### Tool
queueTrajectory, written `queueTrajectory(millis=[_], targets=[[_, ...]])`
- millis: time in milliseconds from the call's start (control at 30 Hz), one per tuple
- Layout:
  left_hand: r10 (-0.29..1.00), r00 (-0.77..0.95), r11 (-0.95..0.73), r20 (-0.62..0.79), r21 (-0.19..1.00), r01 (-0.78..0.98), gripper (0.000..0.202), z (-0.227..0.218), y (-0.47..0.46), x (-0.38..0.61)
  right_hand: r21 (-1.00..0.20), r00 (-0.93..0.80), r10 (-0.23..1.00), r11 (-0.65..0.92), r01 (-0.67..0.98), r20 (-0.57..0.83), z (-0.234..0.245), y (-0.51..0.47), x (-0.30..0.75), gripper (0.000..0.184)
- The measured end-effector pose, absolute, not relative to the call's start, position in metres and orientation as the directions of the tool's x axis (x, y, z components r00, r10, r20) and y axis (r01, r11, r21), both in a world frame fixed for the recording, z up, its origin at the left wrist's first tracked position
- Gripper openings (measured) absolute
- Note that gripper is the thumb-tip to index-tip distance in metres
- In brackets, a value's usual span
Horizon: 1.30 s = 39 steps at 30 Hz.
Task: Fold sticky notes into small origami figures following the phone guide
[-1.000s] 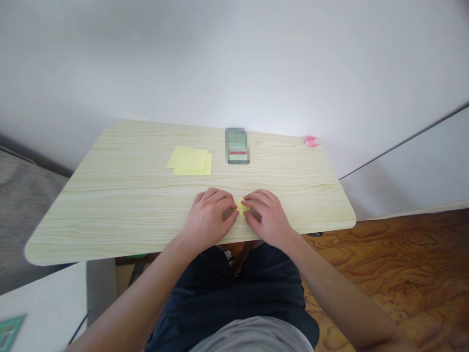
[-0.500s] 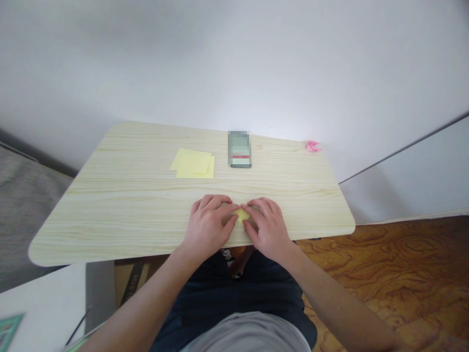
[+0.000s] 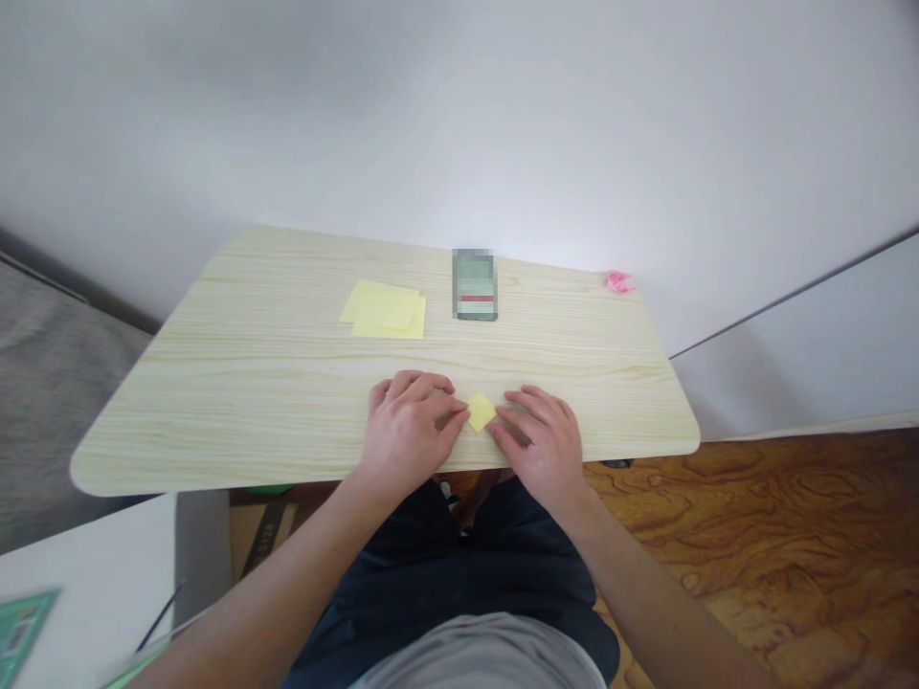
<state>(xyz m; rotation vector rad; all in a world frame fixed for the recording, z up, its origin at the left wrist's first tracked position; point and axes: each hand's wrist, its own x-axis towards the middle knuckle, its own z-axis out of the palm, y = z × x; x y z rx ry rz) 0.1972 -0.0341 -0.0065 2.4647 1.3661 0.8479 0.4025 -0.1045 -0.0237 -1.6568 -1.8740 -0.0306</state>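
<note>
A small folded yellow paper (image 3: 481, 412), diamond-shaped, lies near the front edge of the table between both hands. My left hand (image 3: 413, 426) pinches its left corner between thumb and index finger. At the right corner, the thumb and index fingertip of my right hand (image 3: 542, 440) close on the paper's edge, the other fingers loosely curled. Farther back on the left, several flat yellow paper sheets (image 3: 388, 311) overlap one another.
A phone (image 3: 475, 285) with a blurred screen lies at the table's back edge. A pink folded paper piece (image 3: 618, 282) sits at the back right corner. The light wood table (image 3: 215, 402) meets a white wall (image 3: 503, 124). Below left are a white surface (image 3: 86, 574) and a cardboard box (image 3: 248, 526).
My hands have moved slightly apart, the right one shifting right, so the folded paper shows as a full diamond. The whole view has shifted a little.
</note>
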Motion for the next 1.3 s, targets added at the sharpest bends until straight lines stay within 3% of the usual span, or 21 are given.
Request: queueTrajectory(millis=[167, 267, 400, 633, 900, 1300], targets=[[0.830, 0.396, -0.546, 0.393, 0.429, 0.720, 0.013, -0.007, -0.036, 0.196, -0.389, -0.002, 0.888, 0.205, 0.898, 0.461, -0.019, -0.108, 0.399, 0.017], [0.826, 0.403, -0.554, 0.394, 0.434, 0.711, 0.013, -0.009, -0.036, 0.196, -0.420, -0.059, 0.895, 0.265, 0.868, 0.443, -0.012, -0.106, 0.393, 0.030], [0.825, 0.401, -0.555, 0.398, 0.437, 0.708, 0.012, -0.010, -0.035, 0.196, -0.379, -0.172, 0.910, 0.321, 0.868, 0.377, -0.005, -0.104, 0.390, 0.027], [0.817, 0.423, -0.570, 0.391, 0.446, 0.690, 0.012, -0.006, -0.038, 0.198, -0.327, -0.207, 0.927, 0.310, 0.893, 0.313, -0.002, -0.106, 0.383, 0.029], [0.757, 0.564, -0.650, 0.329, 0.456, 0.607, 0.022, -0.002, -0.044, 0.193, -0.475, -0.196, 0.915, 0.356, 0.805, 0.353, -0.009, -0.106, 0.391, 0.028], [0.673, 0.616, -0.740, 0.410, 0.360, 0.568, 0.016, -0.009, -0.046, 0.190, -0.560, -0.192, 0.919, 0.365, 0.744, 0.344, -0.009, -0.108, 0.398, 0.035]])
